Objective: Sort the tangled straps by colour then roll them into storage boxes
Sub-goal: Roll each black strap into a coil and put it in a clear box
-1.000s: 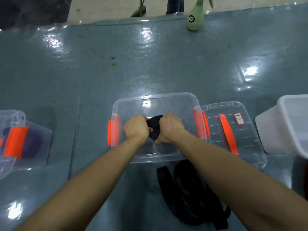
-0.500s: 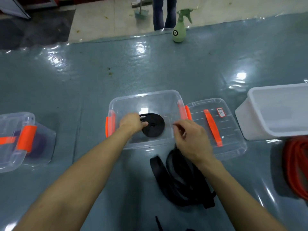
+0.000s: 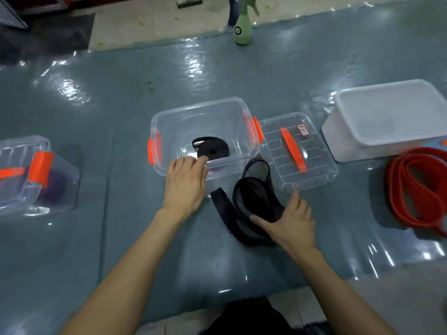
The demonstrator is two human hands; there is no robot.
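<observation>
Three boxes (image 3: 198,105) (image 3: 65,172) (image 3: 362,151), two black straps (image 3: 215,149) (image 3: 222,209) (one red (image 3: 394,187))

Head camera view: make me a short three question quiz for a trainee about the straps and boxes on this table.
1. True or false: the rolled black strap lies inside the clear box.
2. The right hand rests on: A) the red strap, B) the loose black strap, C) the white tub.
3. Fill in: the lid lies on the table to the person's ___ of the clear box.
Key: 1 true; 2 B; 3 right.
</observation>
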